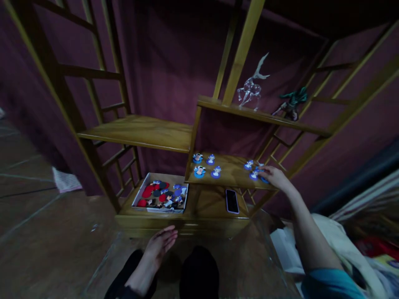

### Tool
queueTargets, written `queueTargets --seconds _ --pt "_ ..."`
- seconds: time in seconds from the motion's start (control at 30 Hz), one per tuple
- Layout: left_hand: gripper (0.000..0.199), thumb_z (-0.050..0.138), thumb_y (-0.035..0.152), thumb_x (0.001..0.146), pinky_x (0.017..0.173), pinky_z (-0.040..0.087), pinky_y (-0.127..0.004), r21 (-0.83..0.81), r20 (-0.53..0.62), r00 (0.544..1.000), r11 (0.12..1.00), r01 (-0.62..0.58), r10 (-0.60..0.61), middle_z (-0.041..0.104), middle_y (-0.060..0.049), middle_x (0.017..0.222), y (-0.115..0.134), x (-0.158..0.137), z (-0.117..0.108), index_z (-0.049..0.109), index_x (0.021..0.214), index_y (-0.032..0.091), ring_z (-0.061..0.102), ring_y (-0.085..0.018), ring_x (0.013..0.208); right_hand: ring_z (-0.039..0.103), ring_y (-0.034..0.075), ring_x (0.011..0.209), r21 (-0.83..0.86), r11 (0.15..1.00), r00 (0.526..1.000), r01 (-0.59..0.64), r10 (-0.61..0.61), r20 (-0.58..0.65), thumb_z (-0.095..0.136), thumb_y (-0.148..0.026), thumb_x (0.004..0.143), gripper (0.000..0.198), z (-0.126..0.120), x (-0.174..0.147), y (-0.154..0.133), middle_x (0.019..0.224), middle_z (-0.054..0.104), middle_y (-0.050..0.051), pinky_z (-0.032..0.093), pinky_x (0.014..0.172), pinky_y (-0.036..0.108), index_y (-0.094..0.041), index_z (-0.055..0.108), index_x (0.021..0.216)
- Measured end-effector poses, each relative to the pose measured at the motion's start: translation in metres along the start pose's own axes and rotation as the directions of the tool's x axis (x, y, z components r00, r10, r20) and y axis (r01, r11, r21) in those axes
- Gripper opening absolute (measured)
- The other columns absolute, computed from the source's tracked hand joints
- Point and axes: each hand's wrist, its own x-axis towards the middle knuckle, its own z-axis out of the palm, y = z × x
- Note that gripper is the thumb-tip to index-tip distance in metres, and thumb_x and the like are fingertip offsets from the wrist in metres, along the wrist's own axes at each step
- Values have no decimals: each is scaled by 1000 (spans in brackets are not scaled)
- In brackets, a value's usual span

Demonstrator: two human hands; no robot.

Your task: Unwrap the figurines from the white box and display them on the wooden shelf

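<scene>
My right hand (273,175) reaches to the right end of the middle shelf. Its fingers are closed around a small figurine with a blue base (264,180), mostly hidden by the hand. Beside it stand two small figurines on purple bases, one nearer (254,175) and one behind (249,165). At the shelf's left end are two purple-based figurines (215,172) and two blue-based figurines (199,171). My left hand (162,243) hangs in front of the cabinet, palm inward and fingers stretched out, holding nothing.
On the lower board, a shallow white box (165,210) holds several red, black and purple figurine pieces. A phone (232,201) lies to its right. Above, a clear deer figure (250,90) and a green-and-brown figure (293,104) stand on the upper shelf (264,115). Wooden posts frame the shelves.
</scene>
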Motion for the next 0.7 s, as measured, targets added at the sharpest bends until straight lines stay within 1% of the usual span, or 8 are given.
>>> queueTargets --seconds 0.07,0.2,0.33,0.4,0.53,0.63,0.7 --pt "32 61 2 69 76 52 -26 22 -11 1000 1000 20 -19 70 -14 87 1 8 -2 61 101 8 68 -17 78 63 17 79 37 997 998 -64 63 28 56 -37 75 33 2 4 3 91 69 5 48 74 29 -21 64 103" --pt "37 61 4 70 81 51 -27 58 7 1000 998 25 -25 70 -13 89 1 20 2 59 107 8 67 -19 84 63 15 76 89 990 992 -106 100 70 60 -30 73 35 11 11 4 83 69 2 47 72 25 -21 62 107" --pt "38 61 5 71 86 48 -29 72 15 998 995 63 -64 70 -13 91 0 22 8 58 108 10 66 -20 89 60 14 71 96 985 987 -142 134 83 61 -26 71 40 24 11 3 77 66 0 46 70 24 -22 59 111" --pt "39 61 4 70 88 48 -29 73 16 997 994 78 -80 70 -13 90 0 21 10 58 108 9 65 -20 91 59 13 69 95 982 986 -162 157 61 60 -25 71 40 30 11 2 76 64 -1 45 69 24 -22 58 110" --pt "35 58 2 70 88 48 -29 74 -11 998 995 65 -64 70 -13 88 -1 21 11 59 105 8 65 -21 92 57 13 65 78 980 983 -181 182 -7 56 -23 72 34 36 9 0 71 62 -1 44 65 24 -22 60 106" --pt "34 59 0 69 82 50 -28 81 -19 999 996 45 -44 70 -13 85 -2 23 11 60 102 8 67 -20 85 57 14 66 103 975 976 -195 204 -82 56 -26 72 33 32 4 -4 72 62 -1 45 67 26 -21 60 104" --pt "32 61 0 67 77 51 -27 94 -19 999 995 29 -28 70 -13 84 -2 21 13 62 99 8 67 -18 78 58 15 67 154 972 973 -177 197 -124 56 -29 72 34 27 -5 -12 74 63 0 46 69 27 -22 59 105"
